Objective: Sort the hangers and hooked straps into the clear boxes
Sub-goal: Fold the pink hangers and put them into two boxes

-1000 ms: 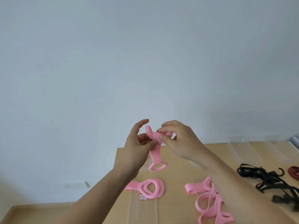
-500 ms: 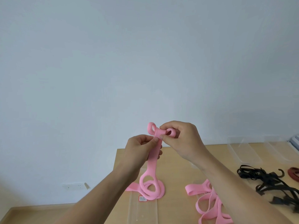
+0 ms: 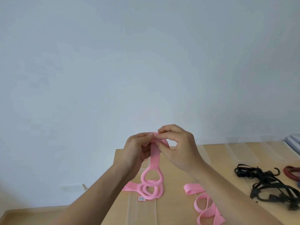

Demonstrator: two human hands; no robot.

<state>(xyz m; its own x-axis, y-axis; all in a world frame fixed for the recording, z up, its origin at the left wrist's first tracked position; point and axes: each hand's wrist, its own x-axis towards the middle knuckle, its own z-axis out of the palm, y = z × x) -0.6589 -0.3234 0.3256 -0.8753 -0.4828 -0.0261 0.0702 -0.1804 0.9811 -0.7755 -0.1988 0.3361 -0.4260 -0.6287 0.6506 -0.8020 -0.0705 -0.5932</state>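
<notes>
A pink strap-like hanger (image 3: pixel 155 157) hangs down in front of me, its ring end (image 3: pixel 151 175) low above the table. My left hand (image 3: pixel 138 151) and my right hand (image 3: pixel 177 146) both pinch its top end, held up over the table's far left part. Below it, another pink hanger (image 3: pixel 149 190) lies coiled on a clear box (image 3: pixel 141 211). More pink hangers (image 3: pixel 206 207) lie in a loose heap to the right, partly behind my right forearm. A tangle of black hooked straps (image 3: pixel 267 185) lies further right.
Several clear boxes (image 3: pixel 240 150) stand along the wooden table's (image 3: pixel 177 205) back edge on the right. A dark red strap (image 3: pixel 292 173) lies at the right border. The table's left edge runs near the coiled hanger; a pale wall is behind.
The pink hanger has unrolled and now hangs longer, its ring reaching down near the coiled one. Both hands have shifted slightly lower and still pinch the top.
</notes>
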